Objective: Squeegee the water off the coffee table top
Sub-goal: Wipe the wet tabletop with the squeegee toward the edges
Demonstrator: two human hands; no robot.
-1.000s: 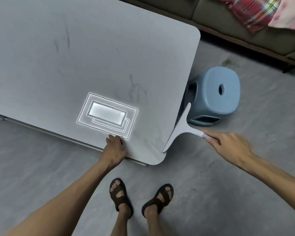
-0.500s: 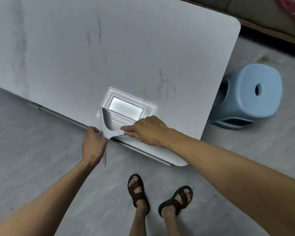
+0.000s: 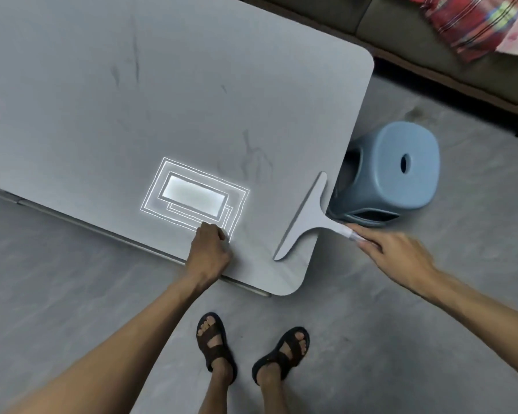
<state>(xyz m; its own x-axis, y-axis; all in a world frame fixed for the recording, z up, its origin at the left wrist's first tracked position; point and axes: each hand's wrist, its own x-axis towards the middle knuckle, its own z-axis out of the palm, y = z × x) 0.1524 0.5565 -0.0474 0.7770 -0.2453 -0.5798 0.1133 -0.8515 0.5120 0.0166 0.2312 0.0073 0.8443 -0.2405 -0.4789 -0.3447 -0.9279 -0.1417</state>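
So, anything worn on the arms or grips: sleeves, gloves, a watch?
Nothing there. The left forearm and right forearm are bare to the frame edge, no sleeves. The left grip and right grip show no gloves, rings, watch or wristband. The only wear in view is dark brown strap sandals.

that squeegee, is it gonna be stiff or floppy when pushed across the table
Probably stiff: the squeegee shows a straight T shape though the right hand holds only the handle's end. Likely light too, since that end grip seems enough. Its thin blade edge may flex slightly.
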